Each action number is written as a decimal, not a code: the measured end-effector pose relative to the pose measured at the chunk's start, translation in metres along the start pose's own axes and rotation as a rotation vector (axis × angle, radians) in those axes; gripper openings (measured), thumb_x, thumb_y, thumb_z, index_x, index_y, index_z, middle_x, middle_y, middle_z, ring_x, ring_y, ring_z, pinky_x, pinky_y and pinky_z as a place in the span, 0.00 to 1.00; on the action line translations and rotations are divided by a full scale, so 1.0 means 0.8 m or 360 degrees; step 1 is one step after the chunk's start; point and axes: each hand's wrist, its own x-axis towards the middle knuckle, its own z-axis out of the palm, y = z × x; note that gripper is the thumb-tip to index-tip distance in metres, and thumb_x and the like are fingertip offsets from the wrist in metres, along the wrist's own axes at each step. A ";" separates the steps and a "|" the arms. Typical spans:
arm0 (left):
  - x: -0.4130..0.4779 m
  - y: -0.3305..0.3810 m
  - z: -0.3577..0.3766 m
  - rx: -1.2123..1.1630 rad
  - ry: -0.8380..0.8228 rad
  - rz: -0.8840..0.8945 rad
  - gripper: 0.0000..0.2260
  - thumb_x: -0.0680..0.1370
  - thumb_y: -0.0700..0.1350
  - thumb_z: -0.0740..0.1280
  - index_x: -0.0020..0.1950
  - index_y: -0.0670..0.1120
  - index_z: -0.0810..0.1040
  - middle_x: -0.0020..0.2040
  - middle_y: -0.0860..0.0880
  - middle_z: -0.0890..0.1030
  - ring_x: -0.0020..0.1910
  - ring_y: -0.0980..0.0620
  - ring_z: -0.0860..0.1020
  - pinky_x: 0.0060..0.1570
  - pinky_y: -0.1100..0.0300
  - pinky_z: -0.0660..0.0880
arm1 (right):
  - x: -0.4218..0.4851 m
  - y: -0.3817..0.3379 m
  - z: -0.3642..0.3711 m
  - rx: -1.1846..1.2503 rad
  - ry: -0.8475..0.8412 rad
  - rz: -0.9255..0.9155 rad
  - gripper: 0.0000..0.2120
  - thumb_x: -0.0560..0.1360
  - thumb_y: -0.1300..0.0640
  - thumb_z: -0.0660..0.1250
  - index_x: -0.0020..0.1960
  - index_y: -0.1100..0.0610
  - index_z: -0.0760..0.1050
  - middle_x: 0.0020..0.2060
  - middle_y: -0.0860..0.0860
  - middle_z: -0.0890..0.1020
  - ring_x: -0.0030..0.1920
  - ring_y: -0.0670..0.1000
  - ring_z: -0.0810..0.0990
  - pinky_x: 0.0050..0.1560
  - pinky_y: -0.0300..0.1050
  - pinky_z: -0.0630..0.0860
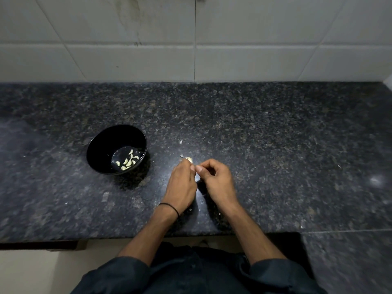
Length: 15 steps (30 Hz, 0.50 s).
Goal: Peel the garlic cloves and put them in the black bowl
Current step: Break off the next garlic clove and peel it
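Observation:
A black bowl [99, 145] stands on the dark granite counter [275, 134], left of my hands, with several peeled pale garlic cloves [128, 161] in its bottom. My left hand [182, 183] and my right hand [216, 181] meet at the counter's middle, fingertips curled together. A small garlic clove [189, 159] shows just above my left fingertips; my left hand pinches it, and my right thumb and forefinger pinch at it from the right. Most of the clove is hidden by my fingers.
Bits of garlic skin [181, 141] lie on the counter beyond my hands, and a few more [190, 209] near my wrists. A white tiled wall [195, 39] backs the counter. The counter's front edge [127, 238] runs under my forearms.

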 end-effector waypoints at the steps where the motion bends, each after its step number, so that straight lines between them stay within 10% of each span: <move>1: -0.001 0.002 0.001 -0.0050 -0.0029 -0.0071 0.09 0.85 0.41 0.55 0.45 0.42 0.68 0.39 0.50 0.73 0.38 0.52 0.71 0.38 0.55 0.65 | 0.000 0.001 0.002 -0.0018 0.0036 0.0005 0.05 0.77 0.57 0.71 0.42 0.55 0.81 0.38 0.48 0.84 0.41 0.45 0.81 0.45 0.43 0.78; 9: 0.001 0.025 0.007 -0.0832 -0.0074 -0.0667 0.10 0.86 0.42 0.55 0.47 0.45 0.71 0.38 0.50 0.75 0.33 0.57 0.74 0.32 0.62 0.70 | -0.006 -0.002 0.027 0.0327 0.0247 0.0284 0.05 0.77 0.59 0.70 0.43 0.54 0.81 0.38 0.50 0.86 0.42 0.49 0.85 0.48 0.53 0.83; 15: 0.002 0.015 0.012 -0.0849 -0.0119 -0.0675 0.13 0.86 0.44 0.55 0.52 0.37 0.74 0.43 0.45 0.78 0.41 0.52 0.75 0.39 0.57 0.74 | -0.011 -0.012 0.016 -0.0426 0.0220 -0.0094 0.07 0.80 0.57 0.66 0.44 0.54 0.72 0.46 0.48 0.74 0.45 0.46 0.74 0.43 0.38 0.67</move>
